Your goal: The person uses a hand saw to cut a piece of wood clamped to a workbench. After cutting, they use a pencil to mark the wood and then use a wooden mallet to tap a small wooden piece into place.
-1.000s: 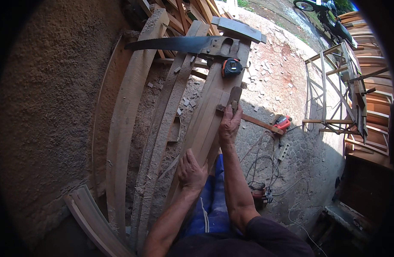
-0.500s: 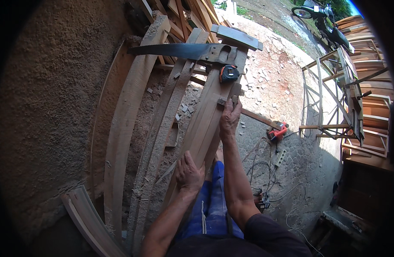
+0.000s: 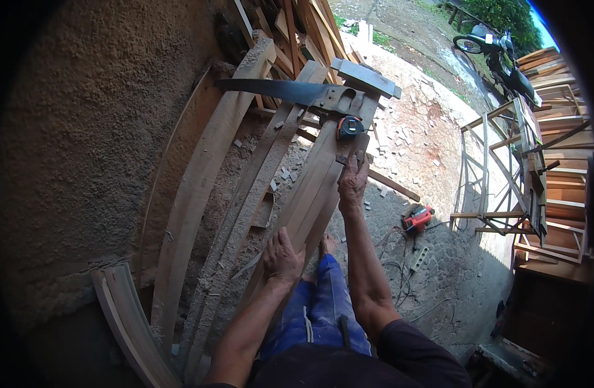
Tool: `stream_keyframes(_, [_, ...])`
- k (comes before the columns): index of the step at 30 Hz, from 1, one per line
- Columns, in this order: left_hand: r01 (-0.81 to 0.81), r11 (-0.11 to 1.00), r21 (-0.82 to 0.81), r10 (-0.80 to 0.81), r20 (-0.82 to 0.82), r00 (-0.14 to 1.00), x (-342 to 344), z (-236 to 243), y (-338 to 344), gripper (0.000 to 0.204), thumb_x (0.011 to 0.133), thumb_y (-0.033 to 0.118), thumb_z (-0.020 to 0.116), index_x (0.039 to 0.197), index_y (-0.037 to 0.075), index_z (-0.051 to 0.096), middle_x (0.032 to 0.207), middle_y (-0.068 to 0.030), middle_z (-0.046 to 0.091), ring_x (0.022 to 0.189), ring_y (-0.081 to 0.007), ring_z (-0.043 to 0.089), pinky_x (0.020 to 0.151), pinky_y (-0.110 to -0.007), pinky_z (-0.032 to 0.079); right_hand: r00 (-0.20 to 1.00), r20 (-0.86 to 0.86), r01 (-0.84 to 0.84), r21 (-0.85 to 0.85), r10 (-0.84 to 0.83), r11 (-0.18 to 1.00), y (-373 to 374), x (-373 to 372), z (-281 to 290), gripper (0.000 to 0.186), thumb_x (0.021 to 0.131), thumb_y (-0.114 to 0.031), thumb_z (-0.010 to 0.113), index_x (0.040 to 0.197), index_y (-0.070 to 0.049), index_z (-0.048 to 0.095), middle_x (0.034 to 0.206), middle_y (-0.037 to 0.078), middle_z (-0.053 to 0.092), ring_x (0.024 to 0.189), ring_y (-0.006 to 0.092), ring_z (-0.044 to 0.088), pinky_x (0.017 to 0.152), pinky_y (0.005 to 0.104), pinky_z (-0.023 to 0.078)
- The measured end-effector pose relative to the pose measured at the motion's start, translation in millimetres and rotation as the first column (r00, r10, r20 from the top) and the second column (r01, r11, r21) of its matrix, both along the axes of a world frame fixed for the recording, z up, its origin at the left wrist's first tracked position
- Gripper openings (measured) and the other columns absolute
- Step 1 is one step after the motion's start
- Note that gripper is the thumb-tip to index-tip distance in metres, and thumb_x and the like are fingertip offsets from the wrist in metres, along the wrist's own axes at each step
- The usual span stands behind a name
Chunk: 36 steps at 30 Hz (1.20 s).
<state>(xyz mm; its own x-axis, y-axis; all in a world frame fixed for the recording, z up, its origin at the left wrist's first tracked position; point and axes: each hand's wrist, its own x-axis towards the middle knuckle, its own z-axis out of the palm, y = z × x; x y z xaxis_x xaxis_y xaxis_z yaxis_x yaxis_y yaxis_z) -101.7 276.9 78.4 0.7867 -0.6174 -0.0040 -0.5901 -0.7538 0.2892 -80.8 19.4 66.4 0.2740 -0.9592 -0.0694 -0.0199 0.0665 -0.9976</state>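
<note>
Long pale planks (image 3: 308, 194) lie side by side in front of me, running away from my body. My left hand (image 3: 283, 254) rests on them at the near part, its fingers stretched forward over the wood. Farther along, my right hand (image 3: 353, 178) is closed over a small dark wooden tool with a short crosspiece (image 3: 341, 159), held against the planks; the fingers hide much of it. Just beyond that hand sits a black and orange tape measure (image 3: 350, 127). A handsaw (image 3: 290, 91) lies across the far ends, its blade pointing left.
A grey-topped block (image 3: 367, 77) lies beyond the saw. Dusty beams (image 3: 210, 149) stretch along the left by a rough wall (image 3: 103, 129). On the floor at right are a red power tool (image 3: 418, 218), a power strip (image 3: 420, 258) and cables. A wooden frame (image 3: 487, 161) stands farther right.
My right hand has flattened over the small wooden tool, which stood out more from the fingers before. My left hand stays on the planks. The whole view has shifted slightly.
</note>
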Motion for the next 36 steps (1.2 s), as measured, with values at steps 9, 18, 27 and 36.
stream_keyframes(9, [-0.063,0.998,0.022,0.064,-0.053,0.997,-1.9,3.7,-7.4,0.074,0.078,0.042,0.081,0.134,0.005,0.049,0.119,-0.0142,0.062,0.112,-0.0319,0.061,0.09,-0.047,0.052,0.765,0.031,-0.639,-0.095,0.643,0.764,-57.4,-10.7,115.2,0.063,0.099,-0.022,0.067,0.153,-0.008,0.038,0.127,0.006,0.056,0.103,0.0151,0.059,0.089,0.0326,0.05])
stream_keyframes(18, [-0.161,0.987,0.018,0.162,-0.155,0.975,-0.7,10.3,-3.0,0.073,0.081,0.048,0.077,0.135,0.007,0.051,0.124,-0.0132,0.063,0.119,-0.0324,0.059,0.099,-0.048,0.05,-0.427,-0.613,-0.884,0.125,0.665,-0.451,-123.9,127.1,90.1,0.06,0.09,-0.024,0.07,0.143,-0.002,0.052,0.111,0.013,0.074,0.107,0.0231,0.071,0.092,0.0366,0.054])
stream_keyframes(27, [-0.457,0.871,0.178,0.485,-0.176,0.856,-13.2,23.5,-31.3,0.062,0.066,0.028,0.085,0.118,0.01,0.055,0.124,-0.0101,0.056,0.123,-0.0318,0.05,0.11,-0.052,0.034,-0.843,-0.396,-0.432,0.091,0.365,-0.897,-112.1,166.3,29.1,0.044,0.099,-0.03,0.066,0.134,-0.004,0.061,0.136,0.017,0.064,0.125,0.029,0.063,0.105,0.04,0.051])
stream_keyframes(36, [-0.626,0.761,0.171,0.649,-0.169,0.742,-20.8,16.2,-55.2,0.045,0.071,0.014,0.076,0.111,0.008,0.055,0.119,-0.0131,0.054,0.12,-0.0351,0.05,0.109,-0.054,0.034,-0.852,-0.506,-0.31,0.284,0.132,-0.907,-100.5,174.6,49.9,0.068,0.092,-0.029,0.075,0.148,-0.005,0.044,0.128,0.016,0.068,0.117,0.0264,0.068,0.101,0.0381,0.055])
